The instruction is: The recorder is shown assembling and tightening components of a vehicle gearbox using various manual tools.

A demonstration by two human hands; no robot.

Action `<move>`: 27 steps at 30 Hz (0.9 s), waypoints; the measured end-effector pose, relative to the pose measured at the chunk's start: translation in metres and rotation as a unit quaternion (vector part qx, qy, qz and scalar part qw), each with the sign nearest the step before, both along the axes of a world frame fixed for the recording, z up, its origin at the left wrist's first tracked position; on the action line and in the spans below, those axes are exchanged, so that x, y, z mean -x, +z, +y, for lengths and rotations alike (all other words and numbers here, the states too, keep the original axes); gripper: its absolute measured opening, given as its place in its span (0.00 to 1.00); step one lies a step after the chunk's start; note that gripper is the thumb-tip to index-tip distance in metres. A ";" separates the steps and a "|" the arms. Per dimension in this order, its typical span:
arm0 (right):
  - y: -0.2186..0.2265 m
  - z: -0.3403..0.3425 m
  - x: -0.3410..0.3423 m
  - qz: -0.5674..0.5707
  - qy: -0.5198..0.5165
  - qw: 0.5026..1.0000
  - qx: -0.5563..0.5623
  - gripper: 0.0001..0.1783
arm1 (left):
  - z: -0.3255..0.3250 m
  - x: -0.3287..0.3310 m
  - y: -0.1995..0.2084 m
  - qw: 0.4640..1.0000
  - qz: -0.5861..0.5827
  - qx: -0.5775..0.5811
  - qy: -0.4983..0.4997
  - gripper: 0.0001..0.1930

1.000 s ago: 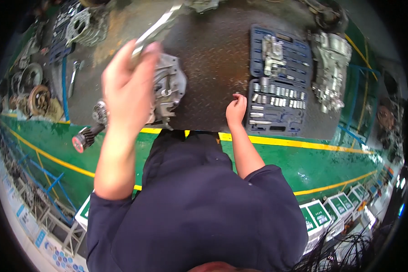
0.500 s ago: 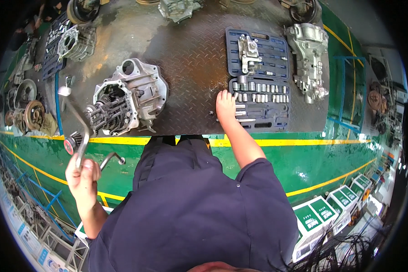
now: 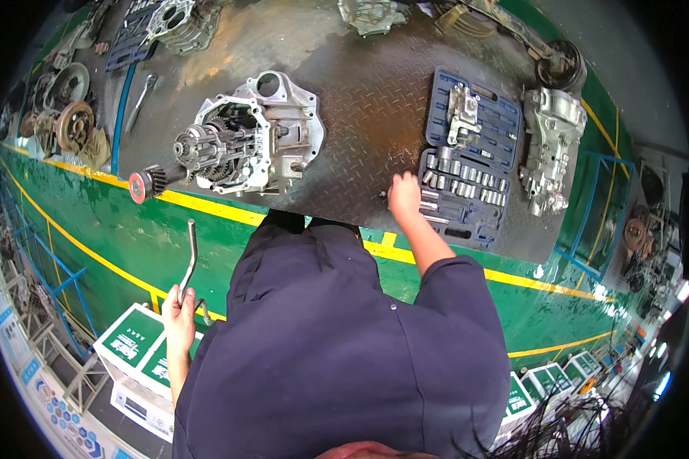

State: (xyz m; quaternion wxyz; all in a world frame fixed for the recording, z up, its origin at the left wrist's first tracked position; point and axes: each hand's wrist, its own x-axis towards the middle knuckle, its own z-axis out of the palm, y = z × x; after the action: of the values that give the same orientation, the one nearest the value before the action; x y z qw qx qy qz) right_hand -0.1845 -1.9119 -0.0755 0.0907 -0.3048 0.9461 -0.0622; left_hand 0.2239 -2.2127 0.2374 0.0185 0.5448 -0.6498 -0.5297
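Fingers (image 3: pixel 188 299) around curved metal rod (image 3: pixel 192 246)

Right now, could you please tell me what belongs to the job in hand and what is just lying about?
Probably in use: bent metal rod, left grip; socket set, beside right grip; open gearbox.
Seemingly idle: wrench; rusty disc; silver casing at right.

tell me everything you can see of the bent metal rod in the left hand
The bent metal rod looks slim, smooth and silvery grey. Its upper length rises from the left hand, kinks partway and ends pointing up in the picture; a shorter curved part shows right of the fingers. The hand wraps and hides the stretch between. It shows against green floor.
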 end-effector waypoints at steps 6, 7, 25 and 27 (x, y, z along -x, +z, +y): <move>-0.017 0.024 -0.042 -0.069 -0.023 0.997 -0.026 0.08 | 0.006 -0.039 -0.048 0.985 -0.141 0.097 -0.027 0.10; -0.019 0.028 -0.042 -0.062 -0.027 0.997 -0.028 0.08 | 0.006 -0.044 -0.059 0.988 -0.128 0.088 -0.022 0.11; 0.232 -0.114 -0.110 -0.477 -0.112 0.805 0.334 0.11 | -0.032 0.018 -0.016 0.975 0.023 0.113 -0.191 0.18; 0.261 -0.141 -0.133 -0.514 -0.079 0.789 0.327 0.15 | -0.051 0.019 -0.007 0.967 0.080 0.115 -0.215 0.17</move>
State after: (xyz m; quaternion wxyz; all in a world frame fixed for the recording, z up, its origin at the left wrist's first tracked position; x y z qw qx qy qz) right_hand -0.0512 -2.0530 0.1851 0.4532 -0.1630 0.7035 -0.5226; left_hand 0.2048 -2.2632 0.2304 0.0189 0.3426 -0.8048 -0.4844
